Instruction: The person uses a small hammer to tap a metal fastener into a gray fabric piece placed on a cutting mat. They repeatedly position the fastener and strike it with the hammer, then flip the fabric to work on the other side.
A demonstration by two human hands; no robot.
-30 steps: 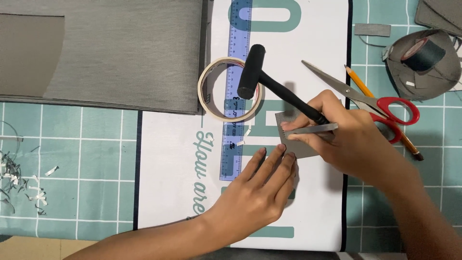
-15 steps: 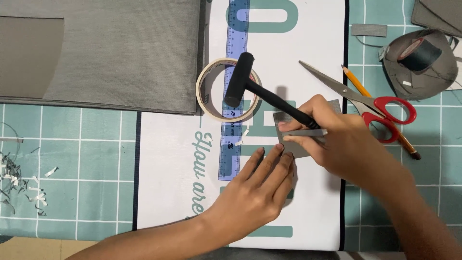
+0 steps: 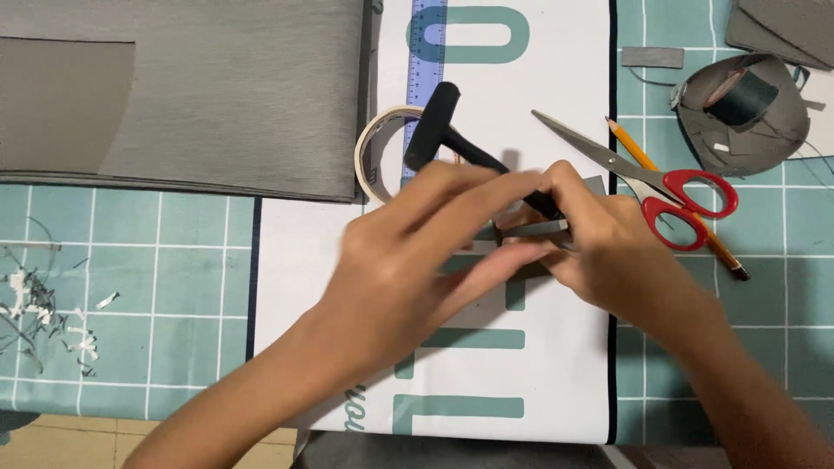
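Note:
My right hand (image 3: 618,254) grips the handle of a black mallet (image 3: 433,127), whose head lies over a roll of masking tape (image 3: 372,155). The same hand also pinches a thin metal tool (image 3: 540,228) against a small grey piece (image 3: 594,184), which is mostly hidden under both hands. My left hand (image 3: 408,260) is blurred. It hovers over the piece with its fingers stretched towards the metal tool and holds nothing.
A white sheet with teal lettering (image 3: 565,78) lies on a teal cutting mat (image 3: 130,287), with a blue ruler (image 3: 426,52) on it. Red-handled scissors (image 3: 691,198) and a pencil (image 3: 638,156) lie to the right. Grey fabric (image 3: 217,95) lies top left, a dark thread spool (image 3: 743,95) top right, and paper scraps (image 3: 35,304) at left.
My left hand has lifted off the sheet and swung up and right over the grey piece, toward my right hand. The mallet head has drifted slightly left over the tape roll.

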